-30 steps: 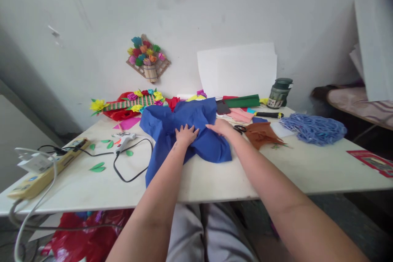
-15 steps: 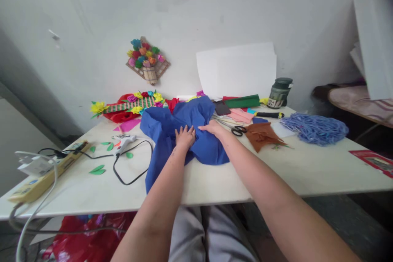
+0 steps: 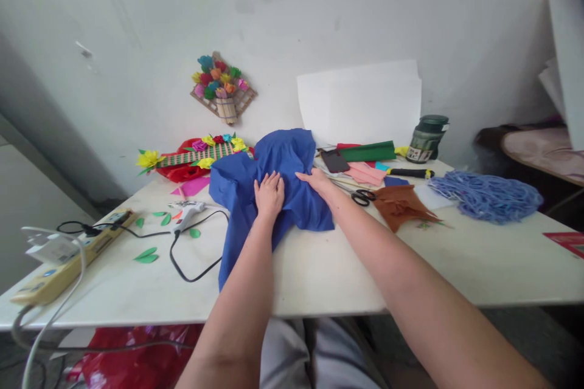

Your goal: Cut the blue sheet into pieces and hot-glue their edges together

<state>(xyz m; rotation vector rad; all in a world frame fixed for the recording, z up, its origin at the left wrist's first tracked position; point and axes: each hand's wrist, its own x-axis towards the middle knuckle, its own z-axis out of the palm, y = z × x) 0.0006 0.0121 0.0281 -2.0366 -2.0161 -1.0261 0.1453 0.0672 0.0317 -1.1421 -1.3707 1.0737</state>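
A large crumpled blue sheet (image 3: 287, 149), cloth or crepe paper, lies bunched on the white table in front of me, one end trailing to the near side. My left hand (image 3: 269, 196) rests flat on its middle, fingers stretched out. At the sheet's right side my right hand (image 3: 318, 183) grips it, thumb on top and the other fingers mostly hidden by the folds. Black-handled scissors (image 3: 363, 197) lie just right of that hand, beside a piece of brown crepe paper (image 3: 396, 205).
A glue gun (image 3: 188, 214) with its cable, green paper leaves (image 3: 146, 256) and a power strip (image 3: 77, 261) are on the left. Behind stands a flower-decorated piece (image 3: 201, 155). A dark jar (image 3: 426, 138) and blue stringy bundle (image 3: 490, 196) lie right.
The blue sheet has been pushed up and back, its top spreading higher and its lower right edge rising. My left hand has shifted slightly left and flattened. The view has turned a little.
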